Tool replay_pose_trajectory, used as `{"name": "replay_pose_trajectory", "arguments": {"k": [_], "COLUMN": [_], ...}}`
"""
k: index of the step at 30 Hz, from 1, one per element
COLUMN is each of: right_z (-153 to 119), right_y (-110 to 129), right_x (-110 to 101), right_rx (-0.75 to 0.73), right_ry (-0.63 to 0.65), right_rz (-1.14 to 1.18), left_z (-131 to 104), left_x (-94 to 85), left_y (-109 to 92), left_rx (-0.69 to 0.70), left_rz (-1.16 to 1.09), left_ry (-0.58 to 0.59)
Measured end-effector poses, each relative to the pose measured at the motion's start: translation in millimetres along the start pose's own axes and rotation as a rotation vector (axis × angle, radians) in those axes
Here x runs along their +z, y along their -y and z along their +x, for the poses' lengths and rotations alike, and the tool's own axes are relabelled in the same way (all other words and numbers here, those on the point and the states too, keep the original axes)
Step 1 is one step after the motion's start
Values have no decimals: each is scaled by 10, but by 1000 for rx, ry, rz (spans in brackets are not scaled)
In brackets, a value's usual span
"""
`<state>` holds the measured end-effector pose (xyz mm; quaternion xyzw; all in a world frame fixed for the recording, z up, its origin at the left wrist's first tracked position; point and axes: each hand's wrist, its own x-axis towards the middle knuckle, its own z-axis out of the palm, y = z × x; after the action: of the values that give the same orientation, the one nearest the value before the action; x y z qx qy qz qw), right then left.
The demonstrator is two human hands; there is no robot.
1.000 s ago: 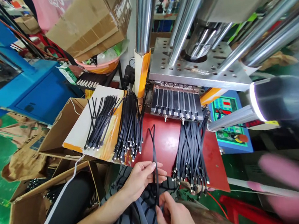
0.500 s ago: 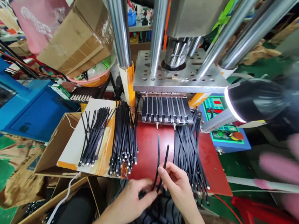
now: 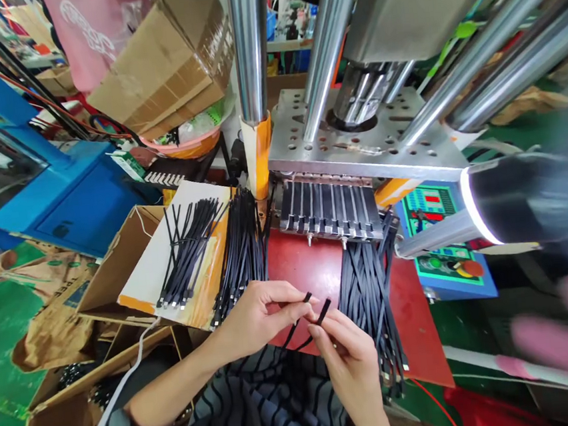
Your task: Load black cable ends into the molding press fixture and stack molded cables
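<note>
My left hand (image 3: 258, 316) is closed in a pinch near one end of a flat black cable (image 3: 290, 337). Close beside it, my right hand (image 3: 350, 350) pinches a flat black strand (image 3: 326, 308) whose short end sticks up past the fingertips. Whether both hands hold one looped cable or two separate ones, I cannot tell. Both hands are above the red board (image 3: 299, 262), in front of the press's metal fixture (image 3: 331, 208), where several black strips lie side by side. A pile of black cables (image 3: 366, 285) with small metal plugs lies just right of my right hand.
Two more cable piles lie left, one on white card (image 3: 191, 242), the other beside it (image 3: 241, 244). The press plate (image 3: 358, 152) hangs above the fixture between steel posts. A lamp (image 3: 504, 202) and control box (image 3: 449, 257) stand right; cardboard boxes (image 3: 113, 263) stand left.
My left hand has moved up and right along the cable to its end, close to my right hand. The strands now stick up less above my fingers. The view has shifted slightly.
</note>
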<state>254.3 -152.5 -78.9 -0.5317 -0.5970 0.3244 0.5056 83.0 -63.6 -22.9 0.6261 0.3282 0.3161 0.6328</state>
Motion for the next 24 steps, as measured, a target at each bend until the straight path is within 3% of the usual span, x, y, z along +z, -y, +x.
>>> {"name": "replay_pose_trajectory", "arguments": {"k": [6, 10, 14, 17, 20, 24], "right_z": [169, 275, 192, 61, 205, 1041], "right_y": [88, 80, -53, -140, -122, -44], "right_x": [21, 100, 272, 314, 113, -327], "right_rx": [-106, -114, 45, 270, 347, 195], "right_ry": [33, -8, 46, 333, 564, 408], "right_rz": [-27, -39, -20, 92, 79, -174], "left_z": [85, 159, 326, 614, 1047, 1681], "left_x": [-50, -97, -221, -381, -555, -731], "left_y": [12, -10, -61, -39, 126, 438], "left_rx": [-94, 34, 189, 257, 343, 411], "left_rz": [-302, -91, 138, 262, 373, 501], "left_ry": [23, -4, -53, -167, -230, -338]}}
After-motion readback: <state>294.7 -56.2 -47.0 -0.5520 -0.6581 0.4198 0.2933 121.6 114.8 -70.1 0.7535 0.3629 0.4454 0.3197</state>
